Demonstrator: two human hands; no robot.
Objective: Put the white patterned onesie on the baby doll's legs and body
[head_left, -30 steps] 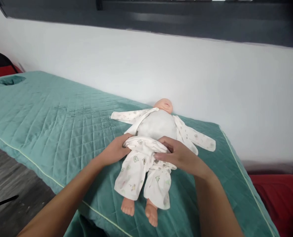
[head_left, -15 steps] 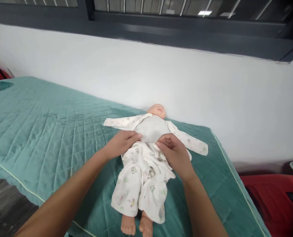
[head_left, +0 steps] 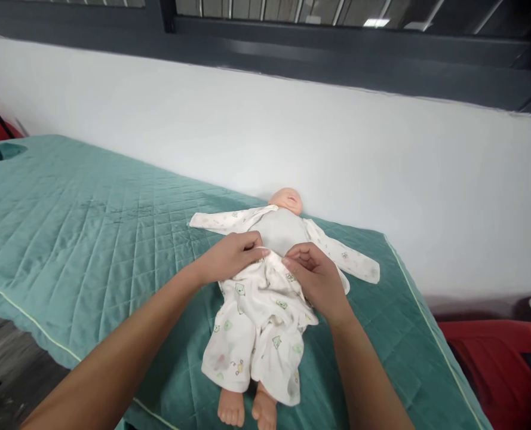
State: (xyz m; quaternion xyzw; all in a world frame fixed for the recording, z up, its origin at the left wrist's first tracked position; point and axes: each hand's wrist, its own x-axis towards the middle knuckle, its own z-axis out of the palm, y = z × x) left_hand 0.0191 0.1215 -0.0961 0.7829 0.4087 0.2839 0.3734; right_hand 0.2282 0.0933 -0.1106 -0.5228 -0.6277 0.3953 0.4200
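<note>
A baby doll (head_left: 285,200) lies on its back, its head by the wall and its bare feet toward me. It wears a white printed baby romper (head_left: 265,322) whose front is undone, showing the grey torso (head_left: 279,230). The sleeves spread out to both sides. My left hand (head_left: 232,255) pinches the romper's upper edge at the doll's waist. My right hand (head_left: 316,278) is closed on the same edge a little to the right, thumb against fingertips. Cloth between the two hands is gathered in folds.
Beneath the doll is a green quilted bed cover (head_left: 90,239) with a face hole (head_left: 0,151) at the far left. Behind stands a white wall (head_left: 193,119) under a dark window frame (head_left: 265,54). A red chair (head_left: 493,364) is beside the bed at right.
My left hand has moved slightly up and to the right, lifting the romper's edge higher over the belly. My right hand stays in nearly the same place.
</note>
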